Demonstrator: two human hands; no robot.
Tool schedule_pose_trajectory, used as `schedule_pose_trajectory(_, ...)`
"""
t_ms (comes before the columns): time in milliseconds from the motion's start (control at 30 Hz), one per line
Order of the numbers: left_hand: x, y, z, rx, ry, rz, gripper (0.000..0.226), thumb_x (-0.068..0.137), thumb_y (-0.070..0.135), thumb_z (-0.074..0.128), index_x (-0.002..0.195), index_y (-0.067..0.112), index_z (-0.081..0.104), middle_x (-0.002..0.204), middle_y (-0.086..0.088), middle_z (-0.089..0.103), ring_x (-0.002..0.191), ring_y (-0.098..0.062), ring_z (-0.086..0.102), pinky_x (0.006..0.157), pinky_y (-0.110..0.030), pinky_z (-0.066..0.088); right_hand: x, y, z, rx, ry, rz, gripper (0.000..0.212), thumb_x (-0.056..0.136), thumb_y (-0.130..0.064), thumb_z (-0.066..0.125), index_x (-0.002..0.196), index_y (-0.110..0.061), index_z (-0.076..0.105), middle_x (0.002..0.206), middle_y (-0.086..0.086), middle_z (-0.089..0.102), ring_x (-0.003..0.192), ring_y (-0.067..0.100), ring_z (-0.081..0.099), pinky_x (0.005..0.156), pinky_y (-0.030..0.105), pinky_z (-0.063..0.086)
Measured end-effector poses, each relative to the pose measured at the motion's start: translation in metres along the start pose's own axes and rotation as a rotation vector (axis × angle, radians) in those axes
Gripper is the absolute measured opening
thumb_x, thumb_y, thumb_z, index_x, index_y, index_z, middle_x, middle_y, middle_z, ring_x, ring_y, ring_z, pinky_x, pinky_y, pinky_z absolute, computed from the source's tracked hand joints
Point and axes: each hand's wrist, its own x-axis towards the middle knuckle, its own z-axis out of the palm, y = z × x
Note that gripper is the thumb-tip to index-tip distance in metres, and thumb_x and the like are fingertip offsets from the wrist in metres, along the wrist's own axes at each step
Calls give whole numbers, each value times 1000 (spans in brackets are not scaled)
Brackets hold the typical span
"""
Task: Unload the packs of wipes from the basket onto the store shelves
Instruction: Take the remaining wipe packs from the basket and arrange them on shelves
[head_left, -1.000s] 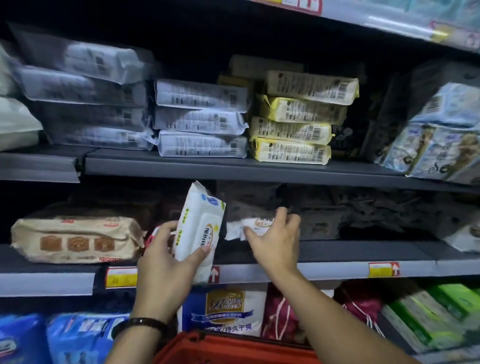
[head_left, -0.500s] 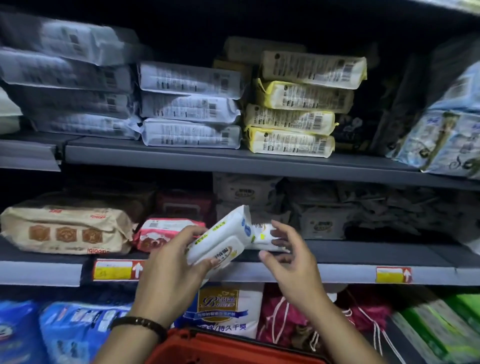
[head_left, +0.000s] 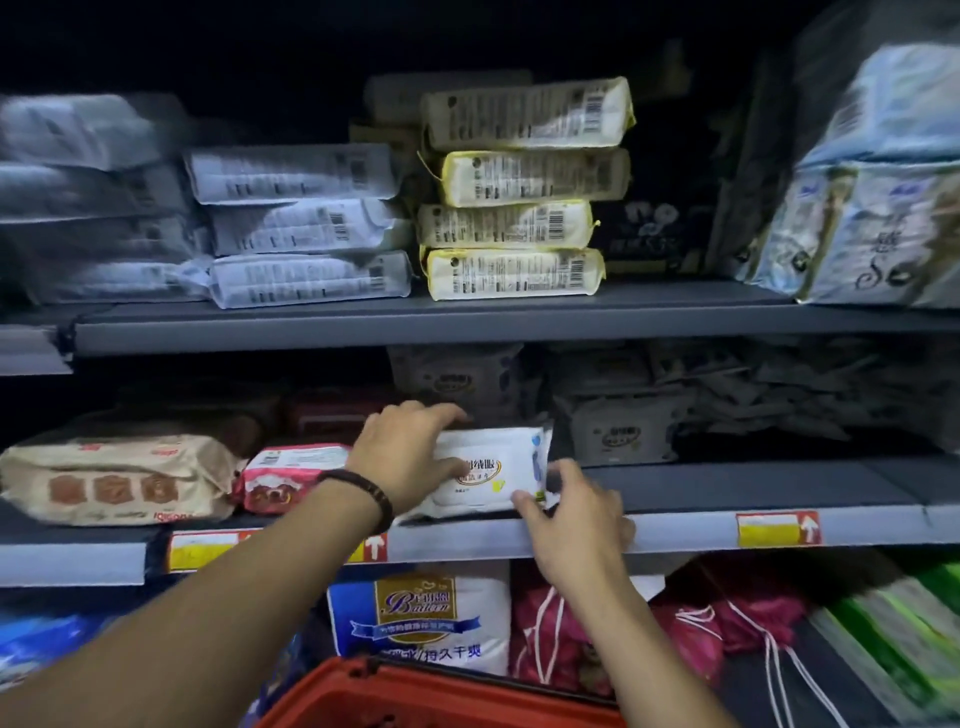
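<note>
A white pack of wipes (head_left: 488, 470) with a gold oval label lies flat at the front of the middle shelf (head_left: 675, 527), on top of another white pack. My left hand (head_left: 405, 452) grips its left end, fingers over the top and thumb on the front. My right hand (head_left: 571, 514) pinches its lower right corner with the fingertips. The red basket (head_left: 431, 696) shows only its rim at the bottom edge; what it holds is hidden.
A pink pack (head_left: 291, 475) and a tan pack (head_left: 114, 478) lie left of the white pack. More white packs (head_left: 618, 434) sit behind and to the right. Stacks of white and yellow-edged packs (head_left: 514, 218) fill the upper shelf. Bagged goods crowd the bottom shelf.
The white pack, held tilted in front of the shelf, has been turned flat and set down on the middle shelf. My right hand came back from the shelf to its corner.
</note>
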Motion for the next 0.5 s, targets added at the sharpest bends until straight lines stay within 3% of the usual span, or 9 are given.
schedule_pose_trajectory(67, -8, 4, 14, 122, 200, -24, 50, 80, 53, 82, 125, 43, 63, 110, -3, 62, 105, -32, 55, 93, -44, 45, -1, -2, 0, -74, 14, 21, 50, 96, -65, 57, 134, -34, 51, 131, 0, 65, 127, 30, 50, 100, 47, 38)
schedule_pose_trajectory(133, -21, 5, 28, 169, 304, 68, 40, 80, 46, 83, 115, 40, 66, 106, 1, 56, 96, -27, 52, 80, -42, 46, 1, -5, -1, -19, 2, 44, 60, 98, -61, 59, 148, -32, 43, 138, -1, 63, 134, 29, 45, 105, 49, 34)
schedule_pose_trajectory(233, -40, 3, 50, 133, 283, 194, 42, 82, 36, 83, 121, 38, 66, 117, -1, 57, 100, -27, 54, 72, -41, 57, 7, -5, 4, 100, -66, 48, 58, 100, -51, 61, 151, -33, 40, 134, -7, 67, 135, 26, 43, 103, 49, 29)
schedule_pose_trajectory(367, -44, -1, 53, 170, 260, 177, 53, 79, 23, 88, 124, 37, 66, 125, -8, 59, 103, -30, 58, 60, -38, 60, 7, -7, 11, 104, -78, 0, 53, 102, -46, 61, 150, -35, 44, 122, -11, 67, 138, 21, 35, 102, 47, 25)
schedule_pose_trajectory(500, -38, -13, 49, 182, 178, 73, 40, 80, 23, 88, 111, 31, 64, 127, -6, 54, 98, -27, 57, 54, -33, 57, 0, -17, 14, 123, -87, -69, 43, 104, -36, 62, 145, -38, 49, 107, -9, 44, 136, 21, 31, 96, 38, 19)
